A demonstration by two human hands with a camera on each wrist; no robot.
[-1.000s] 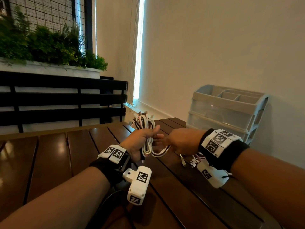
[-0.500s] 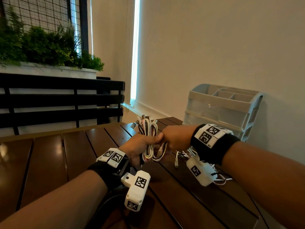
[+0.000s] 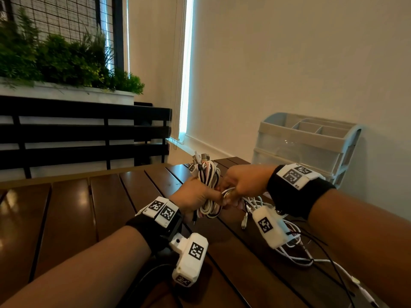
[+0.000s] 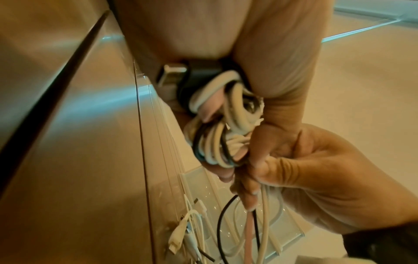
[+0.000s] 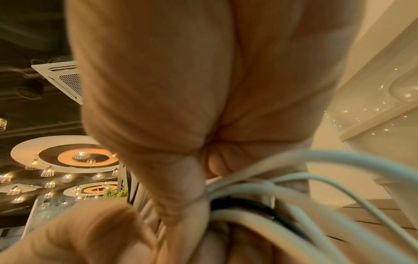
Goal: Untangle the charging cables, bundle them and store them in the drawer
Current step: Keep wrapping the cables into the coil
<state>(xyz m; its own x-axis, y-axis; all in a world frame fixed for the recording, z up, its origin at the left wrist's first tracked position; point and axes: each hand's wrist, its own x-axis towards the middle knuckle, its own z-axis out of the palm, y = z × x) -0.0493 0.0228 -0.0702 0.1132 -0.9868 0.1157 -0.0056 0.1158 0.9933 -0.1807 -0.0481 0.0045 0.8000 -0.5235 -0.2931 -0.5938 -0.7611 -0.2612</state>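
A coiled bundle of white, black and pink charging cables (image 3: 208, 181) stands upright above the wooden table, gripped around its middle by my left hand (image 3: 195, 198). My right hand (image 3: 242, 185) presses against it from the right and holds the loose cable strands (image 4: 255, 219) in curled fingers. Those strands trail down to a loose heap of cables (image 3: 291, 247) on the table under my right wrist. The left wrist view shows the cable bundle (image 4: 217, 135) with a USB plug (image 4: 172, 75) sticking out. In the right wrist view the cable strands (image 5: 260, 192) leave my fist.
A pale plastic drawer organiser (image 3: 307, 147) stands against the wall at the table's far right, its drawers closed. The slatted wooden table (image 3: 89, 214) stretches left. Beyond it are a black bench back (image 3: 84, 134) and a planter with greenery (image 3: 55, 63).
Both hands have drawn together and risen slightly. The right hand has moved left to meet the bundle, pulling the trailing strands with it.
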